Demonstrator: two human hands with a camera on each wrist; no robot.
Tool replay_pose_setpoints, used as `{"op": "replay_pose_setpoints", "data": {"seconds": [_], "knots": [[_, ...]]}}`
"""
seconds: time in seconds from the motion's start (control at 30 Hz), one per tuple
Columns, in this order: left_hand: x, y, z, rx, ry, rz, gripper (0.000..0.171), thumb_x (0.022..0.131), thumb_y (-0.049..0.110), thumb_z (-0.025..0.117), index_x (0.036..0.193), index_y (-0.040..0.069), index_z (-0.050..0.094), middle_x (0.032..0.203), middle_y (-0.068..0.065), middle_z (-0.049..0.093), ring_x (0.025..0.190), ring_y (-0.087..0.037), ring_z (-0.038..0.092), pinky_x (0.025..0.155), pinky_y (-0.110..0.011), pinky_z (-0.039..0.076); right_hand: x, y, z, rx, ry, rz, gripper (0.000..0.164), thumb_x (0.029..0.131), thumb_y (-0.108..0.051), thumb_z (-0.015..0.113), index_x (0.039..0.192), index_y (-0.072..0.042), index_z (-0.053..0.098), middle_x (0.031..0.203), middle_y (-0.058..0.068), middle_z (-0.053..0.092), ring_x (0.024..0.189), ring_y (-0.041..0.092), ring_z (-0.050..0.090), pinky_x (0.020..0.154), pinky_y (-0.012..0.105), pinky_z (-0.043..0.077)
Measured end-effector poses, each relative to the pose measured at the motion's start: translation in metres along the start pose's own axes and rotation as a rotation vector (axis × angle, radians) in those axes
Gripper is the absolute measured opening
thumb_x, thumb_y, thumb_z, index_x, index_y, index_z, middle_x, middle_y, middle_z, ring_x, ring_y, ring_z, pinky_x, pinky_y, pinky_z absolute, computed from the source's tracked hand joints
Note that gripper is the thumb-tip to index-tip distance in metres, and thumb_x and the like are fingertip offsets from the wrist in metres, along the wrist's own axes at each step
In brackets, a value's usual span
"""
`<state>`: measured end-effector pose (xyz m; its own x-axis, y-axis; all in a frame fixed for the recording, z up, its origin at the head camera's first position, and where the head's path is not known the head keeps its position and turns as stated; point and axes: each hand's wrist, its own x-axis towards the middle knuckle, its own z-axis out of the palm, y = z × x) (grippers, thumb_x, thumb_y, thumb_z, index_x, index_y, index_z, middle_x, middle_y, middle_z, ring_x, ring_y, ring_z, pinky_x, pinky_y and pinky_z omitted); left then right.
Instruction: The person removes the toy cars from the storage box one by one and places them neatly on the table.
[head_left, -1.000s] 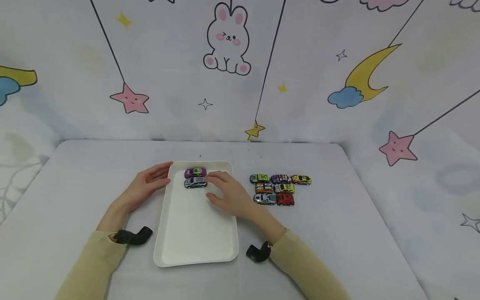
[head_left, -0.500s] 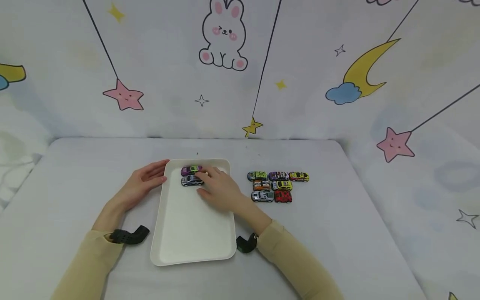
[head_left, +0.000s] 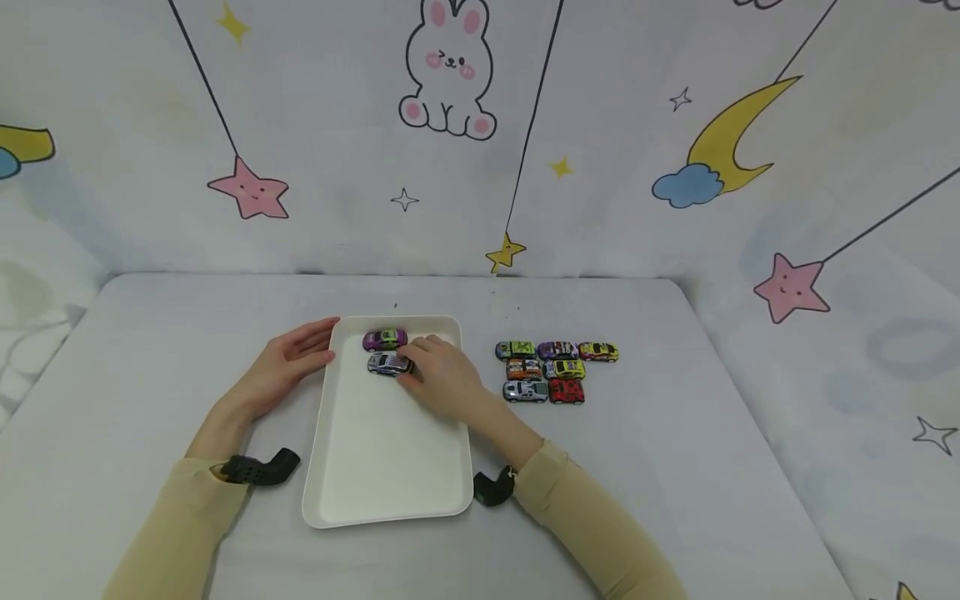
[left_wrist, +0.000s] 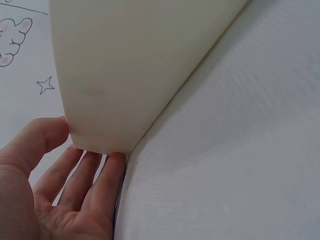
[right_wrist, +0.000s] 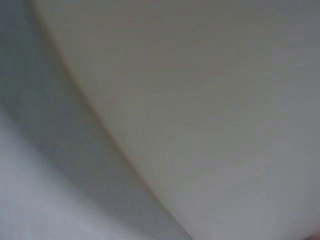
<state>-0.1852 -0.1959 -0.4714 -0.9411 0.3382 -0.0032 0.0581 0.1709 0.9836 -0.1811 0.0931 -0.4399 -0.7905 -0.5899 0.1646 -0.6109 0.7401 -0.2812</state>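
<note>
In the head view a white tray [head_left: 386,467] lies on the table. Inside, near its far end, are a purple and green toy car [head_left: 385,339] and a silver toy car [head_left: 384,363] just in front of it. My right hand [head_left: 446,383] reaches over the tray's right rim and pinches the right end of the silver car between thumb and fingers; those fingertips partly cover it. At the tray's far left corner, my left hand [head_left: 273,375] rests its fingers against the edge. The left wrist view shows the thumb and fingertips touching the tray's outer wall [left_wrist: 125,75].
Several toy cars stand in close rows right of the tray, among them a red one [head_left: 566,391], a silver-grey one [head_left: 525,391], an orange one [head_left: 522,370] and a yellow one [head_left: 598,352]. A printed cloth backdrop [head_left: 600,233] rises behind the table.
My right hand has moved left onto the silver car and closed its fingers on it. That car has shifted slightly right and away from the purple one. The left hand stays at the tray.
</note>
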Motion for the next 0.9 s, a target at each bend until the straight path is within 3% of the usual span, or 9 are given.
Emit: {"op": "replay_pose_setpoints", "data": {"seconds": [0.37,0.6,0.9], "knots": [[0.001,-0.001,0.0,-0.011,0.02,-0.015,0.061,0.098,0.018,0.066,0.153,0.012,0.04,0.157,-0.016,0.039,0.142,-0.015,0.043,0.099,-0.011,0.045,-0.005,0.003,0.0,0.07,0.091,-0.01,0.031,0.091,-0.03,0.074,0.118,-0.015,0.072,0.112,0.0,0.073,0.105,0.017,0.067,0.092,0.031,0.053],[0.001,-0.003,-0.002,-0.01,0.003,0.002,0.062,0.099,0.018,0.065,0.154,0.01,0.038,0.157,-0.019,0.038,0.139,-0.009,0.045,0.099,-0.011,0.045,-0.007,0.012,0.003,0.2,0.259,-0.08,0.028,0.087,-0.025,0.078,0.112,-0.013,0.075,0.105,-0.001,0.076,0.096,0.016,0.064,0.09,0.035,0.048],[0.002,-0.004,-0.002,0.003,0.004,-0.008,0.064,0.098,0.021,0.066,0.155,0.012,0.038,0.158,-0.017,0.038,0.136,-0.002,0.045,0.099,-0.01,0.044,-0.026,0.022,-0.008,0.252,0.348,-0.161,0.028,0.088,-0.021,0.078,0.113,-0.01,0.074,0.109,0.002,0.075,0.105,0.019,0.061,0.094,0.04,0.046]]}}
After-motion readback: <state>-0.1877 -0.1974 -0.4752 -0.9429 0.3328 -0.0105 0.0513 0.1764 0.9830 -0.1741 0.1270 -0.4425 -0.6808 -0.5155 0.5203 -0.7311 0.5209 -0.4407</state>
